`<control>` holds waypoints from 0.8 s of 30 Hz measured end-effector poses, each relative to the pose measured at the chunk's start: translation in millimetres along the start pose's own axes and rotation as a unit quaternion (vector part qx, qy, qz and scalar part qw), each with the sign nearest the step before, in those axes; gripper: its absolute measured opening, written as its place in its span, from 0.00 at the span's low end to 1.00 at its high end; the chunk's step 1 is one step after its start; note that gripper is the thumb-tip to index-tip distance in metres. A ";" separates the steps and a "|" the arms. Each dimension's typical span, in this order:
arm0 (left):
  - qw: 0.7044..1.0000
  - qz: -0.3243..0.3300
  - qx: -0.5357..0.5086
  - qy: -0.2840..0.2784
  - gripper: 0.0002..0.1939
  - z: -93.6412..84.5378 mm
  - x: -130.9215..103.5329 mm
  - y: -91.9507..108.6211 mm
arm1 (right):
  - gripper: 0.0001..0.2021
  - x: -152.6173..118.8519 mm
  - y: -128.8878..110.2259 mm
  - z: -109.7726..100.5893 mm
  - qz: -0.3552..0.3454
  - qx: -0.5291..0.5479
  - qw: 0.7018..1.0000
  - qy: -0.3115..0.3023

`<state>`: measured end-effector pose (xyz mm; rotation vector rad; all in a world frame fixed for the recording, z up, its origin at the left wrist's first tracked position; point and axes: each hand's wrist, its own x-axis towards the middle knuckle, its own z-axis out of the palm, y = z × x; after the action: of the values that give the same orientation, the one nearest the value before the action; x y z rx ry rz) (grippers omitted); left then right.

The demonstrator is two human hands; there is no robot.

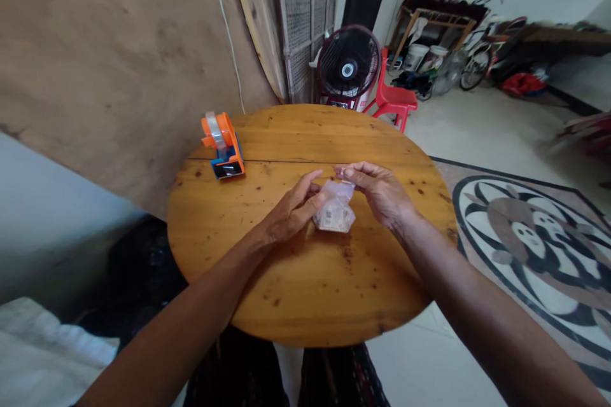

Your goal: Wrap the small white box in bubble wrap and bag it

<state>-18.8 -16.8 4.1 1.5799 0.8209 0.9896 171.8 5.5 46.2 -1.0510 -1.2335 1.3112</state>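
Observation:
In the middle of the table lies a small pale package wrapped in clear, pinkish plastic (335,213). A printed label with a dark square mark shows through its near side. My left hand (298,206) grips its left side, the thumb lying on the plastic and the other fingers partly hidden behind it. At the package's far right, my right hand (375,184) pinches the loose upper end of the plastic between thumb and fingers, and the wrap stands up there. What exactly sits inside the wrap is blurred by the plastic.
An orange and blue tape dispenser (226,146) with a clear roll stands at the round wooden table's (310,305) far left. Beyond the far edge are a fan (348,70) and a red chair (394,98). A wooden panel (119,44) rises on the left.

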 end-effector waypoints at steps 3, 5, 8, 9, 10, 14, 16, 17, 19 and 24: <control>1.000 -0.006 -0.017 0.013 0.28 1.3 1.7 -1.2 | 0.09 13.1 -8.0 0.0 0.007 -0.047 0.999 -0.001; 1.000 0.000 -0.027 0.010 0.26 2.4 2.0 0.7 | 0.10 24.3 -7.6 -1.3 0.020 -0.054 0.998 -0.004; 1.000 0.020 -0.014 0.009 0.22 2.4 1.3 5.1 | 0.11 38.5 3.4 -3.8 0.044 -0.021 0.999 -0.007; 0.999 0.026 0.011 0.023 0.21 1.7 0.9 6.6 | 0.11 41.5 8.8 -4.6 0.046 -0.004 0.999 -0.007; 0.998 0.031 0.047 0.043 0.20 0.8 0.3 8.2 | 0.11 43.6 14.5 -5.3 0.044 0.013 0.999 -0.005; 0.975 0.064 0.183 0.105 0.13 -2.7 -1.2 15.0 | 0.11 46.7 31.7 -8.2 0.029 0.057 0.998 0.015; 0.969 0.084 0.209 0.097 0.12 -2.5 -1.0 18.1 | 0.11 48.3 35.6 -9.9 0.020 0.051 0.998 0.029; 0.968 0.092 0.218 0.088 0.12 -1.7 -0.8 19.1 | 0.11 49.5 36.8 -10.5 0.016 0.045 0.998 0.033; 0.966 0.099 0.229 0.069 0.13 0.8 0.0 20.1 | 0.10 51.9 38.8 -11.1 0.007 0.038 0.999 0.035; 0.965 0.085 0.242 0.054 0.11 5.2 1.1 17.0 | 0.10 55.5 42.4 -9.5 -0.004 0.040 0.999 0.024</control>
<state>-13.3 -21.6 20.3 2.0528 1.0750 1.0559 170.6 62.9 5.5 -1.0143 -1.1395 1.3108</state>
